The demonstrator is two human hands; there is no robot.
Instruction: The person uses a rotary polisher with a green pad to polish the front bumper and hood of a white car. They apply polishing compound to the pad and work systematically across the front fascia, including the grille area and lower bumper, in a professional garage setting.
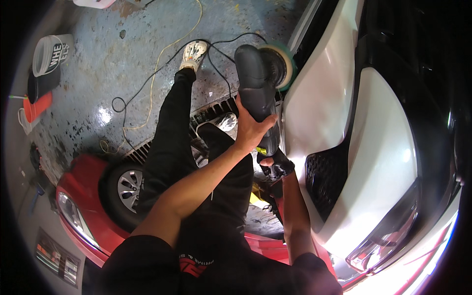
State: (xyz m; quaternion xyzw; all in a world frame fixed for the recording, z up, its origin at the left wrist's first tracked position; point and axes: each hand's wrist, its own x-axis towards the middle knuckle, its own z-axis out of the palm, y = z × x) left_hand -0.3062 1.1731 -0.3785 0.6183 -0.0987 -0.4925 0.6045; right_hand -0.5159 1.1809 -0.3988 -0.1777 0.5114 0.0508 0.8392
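Note:
I hold a black power polisher point(255, 101) in front of the white car's bumper point(319, 93). My left hand point(251, 125) wraps round the middle of its body, thumb across the top. My right hand point(276, 166) is closed on the rear end of the handle, beside a small yellow label. Something black, like a glove, covers most of that hand, with a bare fingertip showing. A round pad point(281, 66) with a pale green rim sits on the polisher's far end, turned toward the car. I cannot tell whether the pad touches the bodywork.
A red car point(88, 191) stands close behind me on the left. Black cord point(147, 88) and thin yellow cord point(158, 66) trail over the worn floor. A slotted drain grate point(211, 109) runs by my feet. Buckets point(51, 54) stand at the far left.

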